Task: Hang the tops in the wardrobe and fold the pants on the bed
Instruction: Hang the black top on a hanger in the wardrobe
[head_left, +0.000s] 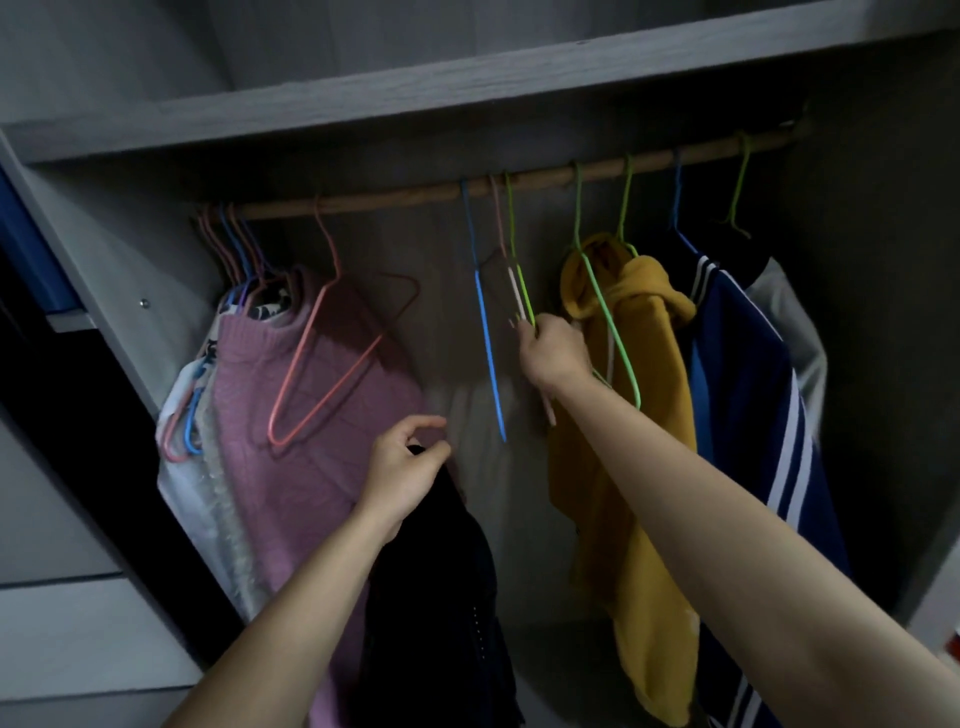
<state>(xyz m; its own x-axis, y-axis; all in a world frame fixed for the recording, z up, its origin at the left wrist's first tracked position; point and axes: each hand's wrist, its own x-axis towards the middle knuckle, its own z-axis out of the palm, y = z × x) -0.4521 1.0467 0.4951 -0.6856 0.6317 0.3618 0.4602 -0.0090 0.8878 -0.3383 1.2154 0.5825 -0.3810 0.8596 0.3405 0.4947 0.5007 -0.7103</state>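
I look up into an open wardrobe with a wooden rail (415, 195). My left hand (402, 470) is low in the middle, shut on a dark garment (436, 597) that hangs down from it. My right hand (556, 351) is higher, its fingers closed around the lower part of a green wire hanger (519, 270) that hangs on the rail beside a pale pink one. An empty blue hanger (485, 322) hangs just left of that hand. An empty pink hanger (332, 353) lies tilted against a pink sweater (311, 441).
A mustard hoodie (634, 441) and a navy jacket with white stripes (748, 415) hang to the right. Several hung clothes bunch at the rail's left end (234, 312). A grey shelf (415, 98) runs above the rail. Wardrobe side walls close both sides.
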